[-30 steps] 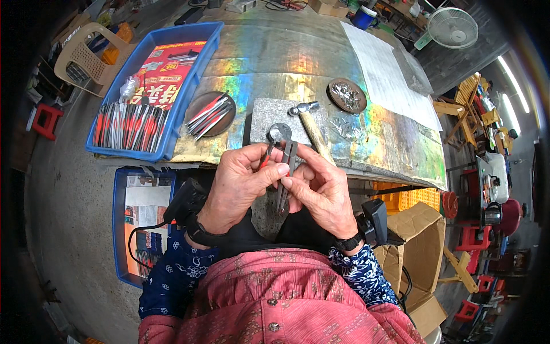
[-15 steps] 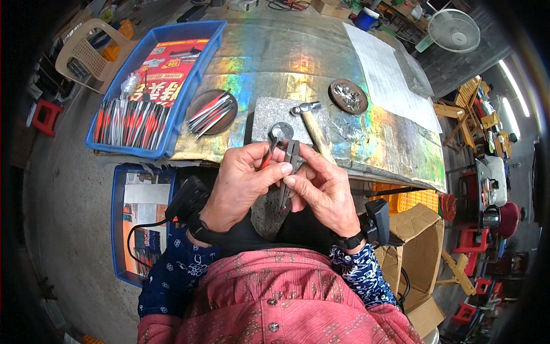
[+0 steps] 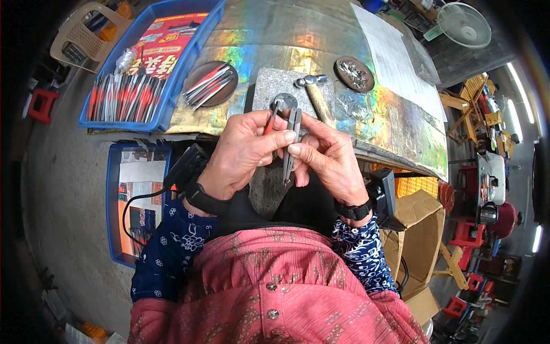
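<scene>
As both forearms rise from the near side in navy patterned sleeves, I see the left hand (image 3: 235, 153) and the right hand (image 3: 332, 160) meet over the lap, by the near edge of the table (image 3: 260, 43). The wrists lean inward, each banded by a black strap, and the thumbs come close together, pointing at one another.

The left fingers are curled nearly closed, with a slim red-and-dark piece (image 3: 268, 123) caught between index finger and thumb; the thumb's tip reaches right to a long grey metal piece (image 3: 294, 121). The right thumb and fingers pinch that same metal from the right, and it stands lengthwise between the hands, slit at its far end and tapering toward the near one.

Just beyond lies a speckled stone block (image 3: 266, 80) bearing a dark round disc (image 3: 285, 101) and a wooden-handled hammer (image 3: 319, 104). To the left, a brown round dish (image 3: 229, 92) holds slim red, black and pale pieces, and a blue plastic tray (image 3: 175, 106) has a packed row of similar ones. On the right, small shiny metal bits fill another round dish (image 3: 342, 79).
</scene>
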{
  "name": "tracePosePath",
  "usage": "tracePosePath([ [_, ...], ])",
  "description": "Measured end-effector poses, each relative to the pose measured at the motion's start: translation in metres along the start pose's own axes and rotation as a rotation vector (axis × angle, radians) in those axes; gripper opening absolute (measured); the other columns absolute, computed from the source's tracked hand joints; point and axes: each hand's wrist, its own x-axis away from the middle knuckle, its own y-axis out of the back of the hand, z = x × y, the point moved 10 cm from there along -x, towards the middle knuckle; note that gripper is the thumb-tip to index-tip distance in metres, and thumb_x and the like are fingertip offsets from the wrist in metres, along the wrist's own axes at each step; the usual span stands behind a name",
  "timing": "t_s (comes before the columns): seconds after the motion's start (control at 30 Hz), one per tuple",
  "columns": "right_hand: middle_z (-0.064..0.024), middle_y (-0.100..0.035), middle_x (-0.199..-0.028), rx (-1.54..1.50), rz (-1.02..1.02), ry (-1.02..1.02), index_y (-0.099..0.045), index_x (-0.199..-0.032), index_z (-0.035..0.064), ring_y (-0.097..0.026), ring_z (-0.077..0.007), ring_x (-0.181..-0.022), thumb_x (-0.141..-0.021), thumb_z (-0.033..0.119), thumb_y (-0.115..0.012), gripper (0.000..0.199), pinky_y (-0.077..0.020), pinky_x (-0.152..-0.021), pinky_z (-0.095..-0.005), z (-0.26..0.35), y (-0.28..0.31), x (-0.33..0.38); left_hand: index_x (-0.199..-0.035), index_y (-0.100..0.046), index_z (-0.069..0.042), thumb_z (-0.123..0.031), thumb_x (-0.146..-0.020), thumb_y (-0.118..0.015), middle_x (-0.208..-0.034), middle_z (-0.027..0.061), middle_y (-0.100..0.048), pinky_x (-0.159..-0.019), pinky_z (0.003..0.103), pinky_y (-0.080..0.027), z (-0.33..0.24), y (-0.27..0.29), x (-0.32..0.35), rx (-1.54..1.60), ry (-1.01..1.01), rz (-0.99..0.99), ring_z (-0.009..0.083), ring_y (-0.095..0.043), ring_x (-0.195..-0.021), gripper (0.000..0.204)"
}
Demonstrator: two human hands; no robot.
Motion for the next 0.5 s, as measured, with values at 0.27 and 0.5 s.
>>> tracePosePath([
  [0.27, -0.0024, -0.06, -0.063, 0.009, 0.037, -0.013, -0.043, -0.14, -0.0007, -0.057, -0.0086, -0.048, -0.091, 0.012, -0.065, 0.055, -0.0446, -0.043, -0.0212, -0.0049, -0.0031, -0.0018, -0.094, -0.061, -0.003, -0.006, -0.089, -0.067, -0.079, -0.0011, -0.061, -0.044, 0.014, -0.031, 0.0069, 0.0045, 0.0009, -0.028, 0.01, -0.037, -0.0002, -0.049, -0.056, 0.008],
  [0.5, -0.0034, -0.062, -0.067, 0.004, 0.068, -0.01, -0.045, -0.139, -0.0006, -0.057, -0.0089, -0.049, -0.09, 0.008, -0.066, 0.054, -0.0444, -0.045, -0.021, -0.0057, -0.0044, -0.0029, -0.087, -0.062, -0.004, -0.007, -0.087, -0.068, -0.074, -0.0017, -0.06, -0.046, 0.015, -0.032, 0.0094, 0.0062, 0.0032, 0.001, 0.01, -0.056, 0.0021, -0.051, -0.058, 0.006],
])
